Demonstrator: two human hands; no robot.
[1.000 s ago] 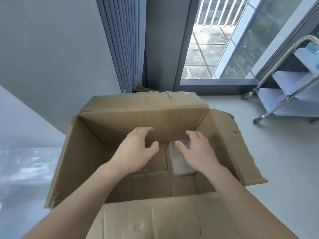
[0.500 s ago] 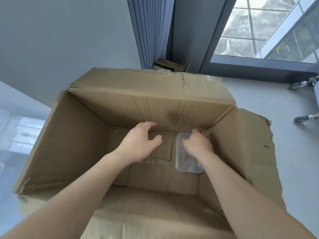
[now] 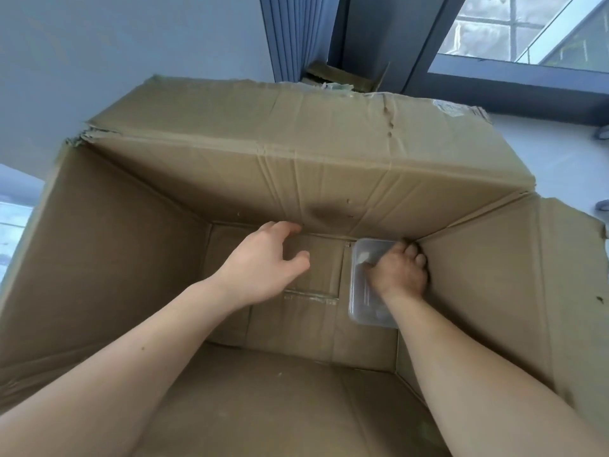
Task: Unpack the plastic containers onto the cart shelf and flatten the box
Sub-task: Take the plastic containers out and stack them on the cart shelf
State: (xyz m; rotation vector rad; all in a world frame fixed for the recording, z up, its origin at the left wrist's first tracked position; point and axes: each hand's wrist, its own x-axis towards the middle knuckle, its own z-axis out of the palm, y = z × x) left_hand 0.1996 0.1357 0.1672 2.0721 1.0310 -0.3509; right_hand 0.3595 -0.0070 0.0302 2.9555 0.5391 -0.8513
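Hands are deep in the cardboard box (image 3: 131,258), both arms reaching over the near wall, and this is the unpacking step, not the flattening. Only one plastic container (image 3: 365,305) shows in here. It lies flat on the box floor, tucked into the far right corner with its long side close against the right wall.

The right hand (image 3: 400,275) is on it now. Fingers are curled down over the container's right edge, squeezed in between plastic and cardboard, with the thumb laid across the lid. That looks like a real grip, though the container sits on the floor, not yet lifted.

The left hand (image 3: 263,262) floats over the middle of the floor, fingers loosely spread, gripping nothing, its fingertips near the far wall.

By my read, the next move is a straight lift out of that tight corner. The fingers need a firm hold under the rim first, since smooth plastic could slip, and the left hand is well placed to steady the free side. Then it goes up past the walls and off to the cart shelf, which is out of shot. Only once the box is emptied does flattening come into play.
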